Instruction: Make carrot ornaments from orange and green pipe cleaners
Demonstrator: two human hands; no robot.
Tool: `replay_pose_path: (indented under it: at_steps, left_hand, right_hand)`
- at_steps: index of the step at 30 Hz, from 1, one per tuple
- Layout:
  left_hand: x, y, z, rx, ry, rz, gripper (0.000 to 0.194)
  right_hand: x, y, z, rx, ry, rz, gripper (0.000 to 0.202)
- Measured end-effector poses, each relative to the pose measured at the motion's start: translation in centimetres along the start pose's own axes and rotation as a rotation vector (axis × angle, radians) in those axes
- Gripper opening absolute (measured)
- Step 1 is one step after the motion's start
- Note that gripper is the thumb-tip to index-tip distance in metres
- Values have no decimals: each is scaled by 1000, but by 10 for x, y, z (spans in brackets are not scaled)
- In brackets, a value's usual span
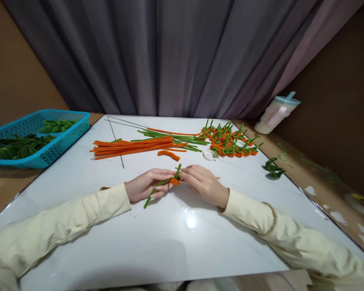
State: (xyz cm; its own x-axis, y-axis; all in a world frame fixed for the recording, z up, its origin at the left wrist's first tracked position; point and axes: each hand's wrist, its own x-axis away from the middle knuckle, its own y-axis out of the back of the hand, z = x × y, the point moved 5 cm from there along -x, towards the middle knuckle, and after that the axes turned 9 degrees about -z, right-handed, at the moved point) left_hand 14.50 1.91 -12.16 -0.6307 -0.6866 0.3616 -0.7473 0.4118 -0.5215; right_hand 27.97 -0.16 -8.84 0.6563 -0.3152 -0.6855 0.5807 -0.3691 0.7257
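Observation:
Near the middle of the white table, my left hand (149, 184) is closed on a small orange pipe-cleaner piece (174, 181) with green stems; one long green stem slants down past its fingers. My right hand (204, 184) meets it from the right, its bent fingers at the green top of the piece. A thin wooden stick (218, 177) pokes out behind my right hand. Just beyond the hands lies a short curled orange piece (169, 155). Behind it rests a bundle of orange pipe cleaners (133, 146), with green pipe cleaners (176, 138) partly under it.
Several orange pieces with green stems (230, 141) stand at the back right, beside a white tape roll (209, 155). Green curled pieces (274, 168) lie at the right edge. A blue basket (45, 155) stands left, a cup (276, 114) at the back right. Black wires (116, 141) cross the back left.

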Motion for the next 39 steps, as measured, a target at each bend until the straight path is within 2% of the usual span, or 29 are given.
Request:
replay_pose_path:
  at_steps: [6,11,13,16,22,26,28,30,32,33,36,39]
  left_hand:
    - [3,-3,0,-95,38,-7,14]
    - [6,-6,-3,-181,39,-28,20]
    - [6,-6,-4,-219,22,-54,24]
    - [6,-3,-6,-273,-3,-103,26]
    - [5,-3,-9,-387,-50,-168,27]
    - [5,-5,-10,-555,-123,-187,27]
    - [7,-4,-17,-749,-262,-265,23]
    - [13,-5,-25,-997,-464,-363,19]
    - [20,-12,-29,-1225,-638,-406,17]
    - [23,-15,-28,-1320,-677,-403,18]
    - [27,-22,-18,-1506,-657,-372,19]
    - [29,-26,-8,-1554,-587,-356,18]
  right_hand:
    - [1,-2,0,-49,-11,-1,21]
    - [3,0,6,0,109,8,26]
    - [3,0,6,-7,96,14,26]
    - [4,-4,2,-74,-20,35,24]
    - [5,-14,-7,-462,-473,172,10]
    - [2,-15,-6,-544,-595,250,10]
    - [1,-15,-7,-566,-667,258,11]
    - [3,-16,-9,-599,-767,253,12]
    - [5,-18,-10,-645,-861,233,12]
    - [6,-19,-11,-668,-896,219,12]
    - [9,-22,-12,-706,-963,172,13]
    - [12,-24,-14,-727,-997,145,12]
